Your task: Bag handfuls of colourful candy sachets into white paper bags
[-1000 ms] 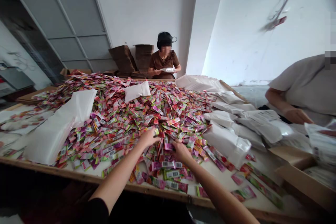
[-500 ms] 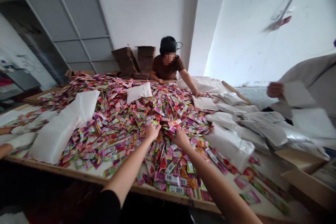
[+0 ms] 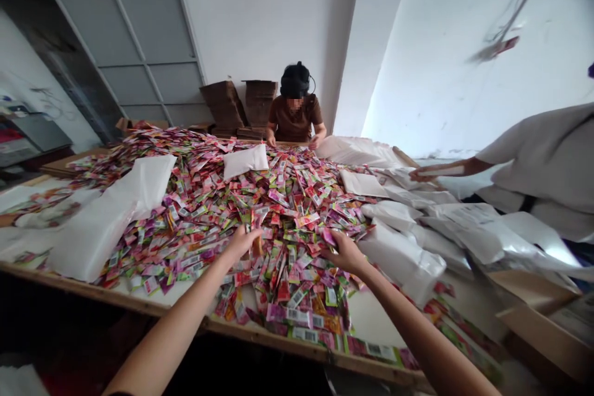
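A wide heap of small colourful sachets (image 3: 297,247), pink, purple, green and red, some with barcodes, covers the table before me. My left hand (image 3: 242,244) is at the near middle of the heap, its thumb and fingers closed round a few sachets (image 3: 253,226) that stick up. Further right, my right hand (image 3: 346,252) is closed on a purple-pink sachet (image 3: 328,236); its other fingers are partly hidden behind the thumb side. Between the hands lie many loose sachets, several of them lined up toward the table's near edge.
White plastic pouches (image 3: 403,253) lie right of the heap, beside an open carton (image 3: 542,322). A white bag stack (image 3: 111,223) sits left, and a filled white pouch (image 3: 245,161) rests on the heap. One co-worker (image 3: 294,111) is opposite; another reaches in from the right.
My hands have moved apart, the left one leftward, the right one rightward, both slightly nearer. The co-worker opposite has drawn an arm back; the one at right has lowered a white pouch.
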